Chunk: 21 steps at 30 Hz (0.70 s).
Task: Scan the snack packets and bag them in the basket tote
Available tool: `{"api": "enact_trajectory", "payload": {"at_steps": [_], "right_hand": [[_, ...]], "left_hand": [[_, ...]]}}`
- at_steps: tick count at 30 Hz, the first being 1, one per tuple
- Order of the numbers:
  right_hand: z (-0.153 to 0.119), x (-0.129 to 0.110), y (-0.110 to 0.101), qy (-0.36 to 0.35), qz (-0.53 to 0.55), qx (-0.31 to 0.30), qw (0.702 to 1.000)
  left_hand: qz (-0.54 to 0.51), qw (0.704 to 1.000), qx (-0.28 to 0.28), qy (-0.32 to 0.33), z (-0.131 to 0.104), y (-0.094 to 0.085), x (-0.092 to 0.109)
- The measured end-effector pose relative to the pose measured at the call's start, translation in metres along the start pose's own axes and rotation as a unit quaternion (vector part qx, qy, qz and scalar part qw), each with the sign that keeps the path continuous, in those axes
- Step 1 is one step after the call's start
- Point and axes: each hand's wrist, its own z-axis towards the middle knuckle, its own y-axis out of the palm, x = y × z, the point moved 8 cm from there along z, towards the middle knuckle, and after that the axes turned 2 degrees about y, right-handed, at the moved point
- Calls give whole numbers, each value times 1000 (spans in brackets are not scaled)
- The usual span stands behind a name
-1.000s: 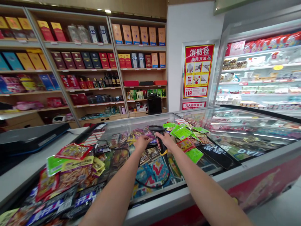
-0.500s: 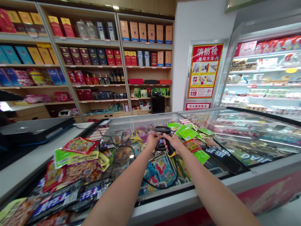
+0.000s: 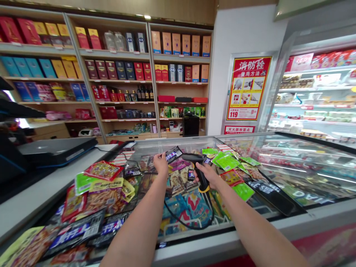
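Observation:
My left hand (image 3: 161,164) pinches the near-left end of a small black snack packet (image 3: 174,155) with blue-and-white print, held above the glass freezer top. My right hand (image 3: 208,174) is wrapped round the grip of a black barcode scanner (image 3: 192,157). The scanner's head points left, towards the packet. Its black cable (image 3: 191,227) loops down over the glass. Small dark packaging also shows close to my right fingers; whether they touch it I cannot tell.
Mixed snack packets (image 3: 102,194) are heaped on the freezer's left side. Green packets (image 3: 226,161) lie right of the scanner, near a long black strip (image 3: 271,194). A grey counter (image 3: 25,200) with a dark flat device (image 3: 58,150) stands left. Stocked shelves (image 3: 119,87) line the back.
My hands were close together at the scanner; now my left hand is farther left, with the black packet plainly visible. My right hand still holds the scanner. The view has shifted slightly.

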Motion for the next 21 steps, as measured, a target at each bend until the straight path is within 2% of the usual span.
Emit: {"api": "enact_trajectory", "payload": {"at_steps": [3, 5, 9, 13, 17, 21], "right_hand": [[5, 10, 15, 13, 18, -41, 999], [9, 13, 18, 8, 10, -46, 999], [13, 6, 8, -32, -7, 2, 999], [13, 1, -4, -37, -24, 38, 998], [11, 0, -7, -29, -86, 45, 995], [7, -5, -5, -47, -141, 25, 989]], "left_hand": [[9, 1000, -8, 6, -2, -1, 4], [18, 1000, -11, 2, -4, -1, 6], [30, 999, -17, 0, -7, -2, 8], [25, 1000, -16, -4, -8, -3, 10], [11, 1000, -19, -9, -6, -4, 13], [10, 1000, -22, 7, -5, -8, 20]]}}
